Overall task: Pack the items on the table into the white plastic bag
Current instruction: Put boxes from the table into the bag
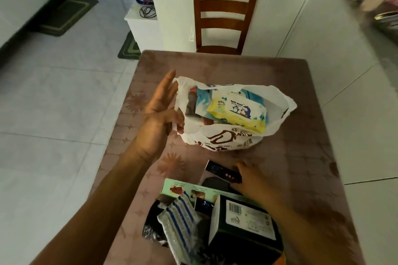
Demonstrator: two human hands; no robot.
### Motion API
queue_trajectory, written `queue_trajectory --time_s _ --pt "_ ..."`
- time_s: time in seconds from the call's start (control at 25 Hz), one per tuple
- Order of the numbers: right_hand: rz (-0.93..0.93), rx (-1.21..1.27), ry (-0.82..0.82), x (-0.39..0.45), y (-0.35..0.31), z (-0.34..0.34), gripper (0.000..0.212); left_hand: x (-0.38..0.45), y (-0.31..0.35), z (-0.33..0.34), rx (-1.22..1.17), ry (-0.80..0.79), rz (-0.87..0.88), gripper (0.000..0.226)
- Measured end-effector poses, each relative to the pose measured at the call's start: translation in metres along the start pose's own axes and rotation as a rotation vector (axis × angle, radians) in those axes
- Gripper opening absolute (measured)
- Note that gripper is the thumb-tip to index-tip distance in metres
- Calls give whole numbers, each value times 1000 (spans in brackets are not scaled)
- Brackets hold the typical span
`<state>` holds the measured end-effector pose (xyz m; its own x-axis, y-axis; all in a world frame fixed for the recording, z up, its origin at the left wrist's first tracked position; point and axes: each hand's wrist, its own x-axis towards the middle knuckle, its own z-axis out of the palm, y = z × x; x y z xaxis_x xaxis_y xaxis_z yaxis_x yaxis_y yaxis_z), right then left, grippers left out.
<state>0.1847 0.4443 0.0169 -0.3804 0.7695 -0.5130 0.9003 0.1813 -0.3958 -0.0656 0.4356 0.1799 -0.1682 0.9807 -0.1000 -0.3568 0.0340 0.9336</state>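
Note:
The white plastic bag stands open in the middle of the table, with a yellow baby-wipes pack and other packets inside. My left hand pinches the bag's left handle between thumb and forefinger, the other fingers spread upward. My right hand lies on a small dark box near the table's front, fingers curled over its right end. Nearer to me lie a green box, a blue-striped silver pack and a dark box with a barcode label.
A wooden chair stands at the table's far edge against a white wall. White tiled floor lies left of the table, with green mats and a low white cabinet beyond.

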Motion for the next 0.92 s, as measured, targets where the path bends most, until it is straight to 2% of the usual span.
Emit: queue_trajectory --time_s 0.04,0.08,0.2,0.28,0.36,0.44,0.52,0.6,0.64,0.68,0.72,0.76,0.84,0.92 --pt "54 59 -31 8 3 6 65 -1 -1 0 5 -1 4 91" --pt "72 117 -46 13 2 9 66 -2 -1 -1 2 4 4 90" --pt "20 12 -162 15 -2 20 26 -2 -1 -1 -7 17 19 89" --pt "-32 -21 -191 11 -1 20 19 0 -1 1 16 21 34 90" --pt "-62 119 -164 9 2 6 21 3 -1 4 16 25 40 89" --pt "-105 287 -65 -6 -4 -24 22 5 2 4 -12 29 39 89" --pt "-173 457 104 -38 -19 -64 15 7 5 3 -35 45 34 90" --pt "-223 671 411 -85 -38 -106 18 10 5 3 -53 48 36 90" --pt "-272 725 616 -106 -45 -123 21 11 5 5 -61 47 38 89" --pt "-358 665 799 -116 -50 -137 21 11 4 6 -63 49 42 89" --pt "-429 526 898 -117 -51 -147 21 13 4 8 -55 50 44 89" --pt "-483 383 919 -107 -50 -153 22 14 3 10 -43 48 41 89" --pt "-503 51 877 -61 -45 -152 31 15 5 16 -16 25 22 88" --pt "-436 -192 747 -7 -43 -132 38 12 9 22 36 -9 14 88"
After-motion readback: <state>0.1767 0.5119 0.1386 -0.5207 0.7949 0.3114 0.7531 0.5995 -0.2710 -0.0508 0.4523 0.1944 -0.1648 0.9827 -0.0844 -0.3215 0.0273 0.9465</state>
